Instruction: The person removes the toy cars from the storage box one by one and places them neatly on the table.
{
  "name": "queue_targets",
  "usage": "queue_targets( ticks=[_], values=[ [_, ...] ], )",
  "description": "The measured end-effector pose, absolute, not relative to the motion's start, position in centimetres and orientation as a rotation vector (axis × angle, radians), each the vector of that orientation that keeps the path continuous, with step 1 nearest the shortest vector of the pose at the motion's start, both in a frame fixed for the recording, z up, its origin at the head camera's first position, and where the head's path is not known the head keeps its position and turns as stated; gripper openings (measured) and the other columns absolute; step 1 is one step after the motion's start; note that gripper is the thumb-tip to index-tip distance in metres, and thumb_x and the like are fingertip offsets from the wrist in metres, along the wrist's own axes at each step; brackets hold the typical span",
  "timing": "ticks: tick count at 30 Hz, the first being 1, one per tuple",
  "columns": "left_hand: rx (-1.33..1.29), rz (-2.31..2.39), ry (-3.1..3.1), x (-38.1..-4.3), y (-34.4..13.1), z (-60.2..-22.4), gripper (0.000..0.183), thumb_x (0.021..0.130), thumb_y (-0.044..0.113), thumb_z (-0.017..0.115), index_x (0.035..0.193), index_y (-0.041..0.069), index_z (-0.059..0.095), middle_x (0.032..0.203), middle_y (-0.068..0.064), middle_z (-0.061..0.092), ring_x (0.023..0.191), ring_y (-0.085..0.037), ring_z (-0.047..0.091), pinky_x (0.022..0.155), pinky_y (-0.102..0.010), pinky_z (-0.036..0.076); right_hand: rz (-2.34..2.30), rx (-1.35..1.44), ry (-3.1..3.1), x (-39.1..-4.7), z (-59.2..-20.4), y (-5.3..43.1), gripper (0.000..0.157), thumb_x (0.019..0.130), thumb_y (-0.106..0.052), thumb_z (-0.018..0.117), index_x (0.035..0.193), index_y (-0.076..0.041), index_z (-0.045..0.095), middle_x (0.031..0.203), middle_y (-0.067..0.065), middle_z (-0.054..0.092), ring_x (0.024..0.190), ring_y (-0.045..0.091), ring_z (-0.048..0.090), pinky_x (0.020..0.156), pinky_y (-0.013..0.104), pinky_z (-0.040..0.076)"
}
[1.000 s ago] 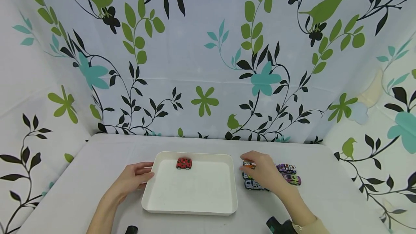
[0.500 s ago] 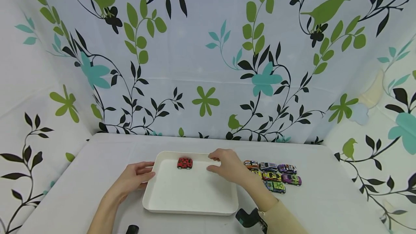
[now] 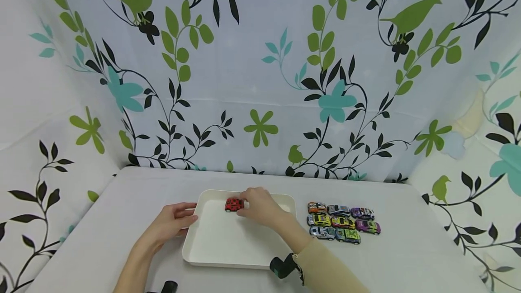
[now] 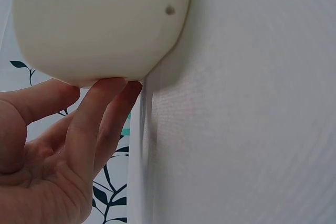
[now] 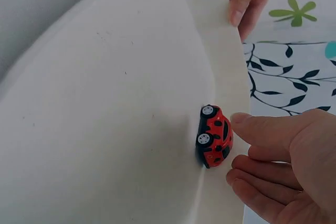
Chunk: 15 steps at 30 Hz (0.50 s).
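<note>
A small red toy car (image 3: 234,204) with black spots stands near the back edge inside the white tray (image 3: 228,248). Close to its right side is my right hand (image 3: 260,205). The right wrist view has the thumb (image 5: 249,127) tip right at the car's roof, with the other fingers loosely bent beside it and not closed round it. At the tray's left side, my left hand (image 3: 172,223) touches the edge. In the left wrist view, its fingertips (image 4: 113,85) rest against the tray's outer edge, the fingers relaxed.
Several colourful toy cars (image 3: 342,223) stand close together in rows on the white-covered table (image 3: 407,248), right of the tray. A cloth (image 3: 260,80) printed with leaves and birds hangs behind. Dark wrist-worn devices (image 3: 281,266) sit low in the head view.
My right hand has moved left from the group of toy cars, across the tray, to the red toy car. My left hand stays at the tray's left edge.
</note>
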<state>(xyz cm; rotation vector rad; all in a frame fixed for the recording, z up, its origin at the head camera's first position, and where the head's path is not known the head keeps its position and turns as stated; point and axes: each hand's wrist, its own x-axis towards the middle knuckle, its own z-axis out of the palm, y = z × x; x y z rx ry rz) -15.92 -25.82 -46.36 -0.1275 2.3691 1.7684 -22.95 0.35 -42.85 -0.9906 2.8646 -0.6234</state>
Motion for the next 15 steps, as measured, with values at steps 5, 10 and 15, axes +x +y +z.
queue_targets(
  ticks=[5, 10, 15],
  values=[
    [-0.139, 1.766, 2.378, -16.0, -25.6, -46.4, 0.049, 0.096, 0.009, 0.064, 0.14, -0.009, 0.049, 0.132, -0.031, 0.06, 0.105, -0.029, 0.07, 0.085, -0.043, 0.06, -0.583, -1.023, 2.899, -23.1, -43.6, -0.3, 0.037, 0.085, -0.02, 0.08, 0.12, -0.01, 0.073, 0.105, 0.007, 0.074, 0.093, 0.017, 0.067, 0.08, 0.03, 0.055],
    [-0.135, 1.756, 2.389, -16.0, -25.6, -46.3, 0.05, 0.096, 0.009, 0.064, 0.14, -0.009, 0.048, 0.131, -0.031, 0.06, 0.104, -0.029, 0.07, 0.084, -0.044, 0.061, -0.553, -1.052, 2.919, -23.4, -44.2, -0.8, 0.038, 0.085, -0.018, 0.08, 0.121, -0.012, 0.073, 0.105, 0.005, 0.074, 0.099, 0.018, 0.068, 0.085, 0.031, 0.055],
    [-0.151, 1.76, 2.378, -15.9, -25.6, -46.3, 0.049, 0.097, 0.009, 0.064, 0.14, -0.009, 0.049, 0.132, -0.031, 0.06, 0.104, -0.029, 0.07, 0.083, -0.043, 0.061, -0.512, -1.064, 2.917, -23.4, -44.2, -1.1, 0.039, 0.084, -0.015, 0.079, 0.122, -0.013, 0.072, 0.101, 0.004, 0.073, 0.093, 0.016, 0.067, 0.082, 0.03, 0.054]
  ],
)
